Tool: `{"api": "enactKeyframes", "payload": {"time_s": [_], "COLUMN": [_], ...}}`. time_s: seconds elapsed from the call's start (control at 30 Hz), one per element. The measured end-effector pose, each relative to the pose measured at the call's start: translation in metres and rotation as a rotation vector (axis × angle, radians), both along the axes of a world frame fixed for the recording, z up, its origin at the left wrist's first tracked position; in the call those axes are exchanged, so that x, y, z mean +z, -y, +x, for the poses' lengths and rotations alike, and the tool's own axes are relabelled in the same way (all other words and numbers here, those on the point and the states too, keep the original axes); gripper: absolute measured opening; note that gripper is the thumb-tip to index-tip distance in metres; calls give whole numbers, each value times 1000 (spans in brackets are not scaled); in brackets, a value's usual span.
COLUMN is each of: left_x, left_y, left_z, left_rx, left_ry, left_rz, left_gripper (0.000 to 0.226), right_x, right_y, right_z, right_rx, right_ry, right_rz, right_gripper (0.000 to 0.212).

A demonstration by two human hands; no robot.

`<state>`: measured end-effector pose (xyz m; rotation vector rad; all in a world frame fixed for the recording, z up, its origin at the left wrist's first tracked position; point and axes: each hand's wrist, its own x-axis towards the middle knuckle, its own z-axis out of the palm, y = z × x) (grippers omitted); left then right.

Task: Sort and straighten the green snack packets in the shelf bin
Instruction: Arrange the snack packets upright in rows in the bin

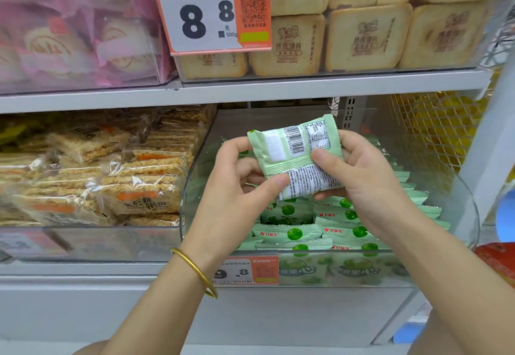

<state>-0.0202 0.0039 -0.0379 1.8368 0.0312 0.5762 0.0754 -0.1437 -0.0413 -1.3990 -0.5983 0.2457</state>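
Pale green foil snack packet [292, 154] sits lifted between both hands, above and clear of the clear plastic shelf bin [192, 187], with its back turned toward the camera so that the barcode and small print show. On its left, the left hand [237, 181], with a gold bangle [195, 271] on its wrist, grips the lower left corner: the thumb [274, 184] presses the printed face and the fingers are curled behind. The packet's long axis appears to run from one hand to the other, rising slightly toward the right, and its back seam follows that line. On its right, the right hand [362, 187] pinches the right edge, thumb [323, 159] on the face beside the seam, fingers wrapped behind. Whether it is one packet or a few pressed together cannot be told. Directly beneath both hands, rows of matching green packets [295, 233] lie in the bin with their printed fronts up and their long edges running left to right. Both hands are equally near, so the coming move likely turns on the facing: the packet probably needs flipping over, front outward, before it is lowered straight down into the row under the hands.
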Motion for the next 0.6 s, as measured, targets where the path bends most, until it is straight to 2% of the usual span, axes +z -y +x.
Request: {"api": "enactKeyframes", "payload": {"time_s": [0.4, 0.6], "left_x": [-3, -3], "left_y": [-1, -1], "left_z": [2, 2], "left_rx": [1, -5], "left_ry": [11, 2], "left_rz": [48, -33], "left_gripper": [46, 46], "right_x": [-1, 1], "right_y": [1, 2], "right_z": [1, -1], "right_rx": [-23, -15], "right_ry": [33, 28], "right_rz": [13, 11], "right_gripper": [24, 25]}}
